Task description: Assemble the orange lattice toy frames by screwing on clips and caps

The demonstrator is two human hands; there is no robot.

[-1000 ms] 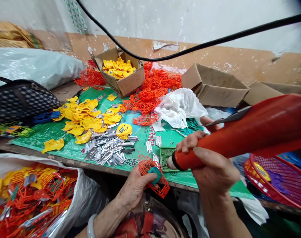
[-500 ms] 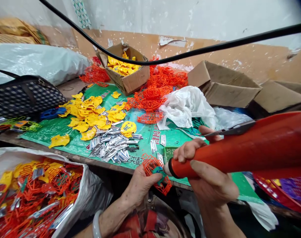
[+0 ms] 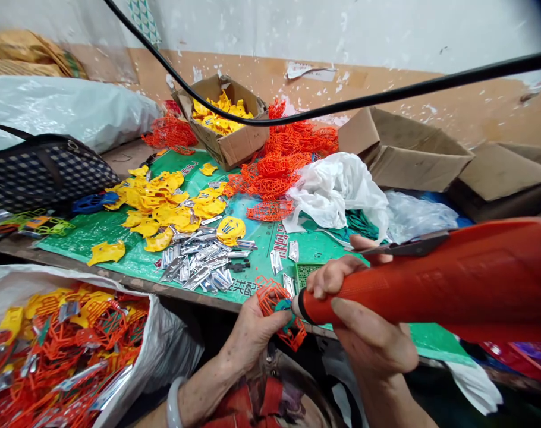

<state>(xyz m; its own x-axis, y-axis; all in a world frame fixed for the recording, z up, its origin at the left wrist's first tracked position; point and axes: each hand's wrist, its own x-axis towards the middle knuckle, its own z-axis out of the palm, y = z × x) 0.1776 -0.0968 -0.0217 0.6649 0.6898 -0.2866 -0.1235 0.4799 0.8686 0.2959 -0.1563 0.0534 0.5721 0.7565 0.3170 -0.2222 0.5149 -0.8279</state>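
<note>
Left hand [image 3: 255, 326]: closed in a pinch, thumb over a green piece [image 3: 281, 305] that lies on an orange plastic frame [image 3: 270, 292]; fingers underneath mostly hidden. The frame is held tilted just off the front edge of the table [image 3: 96, 271], above the person's lap.

Right hand [image 3: 364, 330]: wrapped around the narrow end of a red tool [image 3: 431, 282], one finger extended near the grey metal strip on its top. The tool's pale tip is at the green piece; whether it presses on it, cannot tell.

On the table, over a green sheet [image 3: 74, 236]: a heap of yellow pieces [image 3: 157, 199], with a pile of silver metal pieces [image 3: 203, 267] in front, touching it. Near the tool tip, a small green basket [image 3: 305, 265] and a few loose metal pieces. Behind, a heap of orange frames [image 3: 292, 142] beside a cardboard box [image 3: 244, 147] of yellow pieces; a crumpled white bag [image 3: 337, 187] to their right.

Lower left: white sack [image 3: 170, 333] holding orange, yellow and silver parts.
</note>
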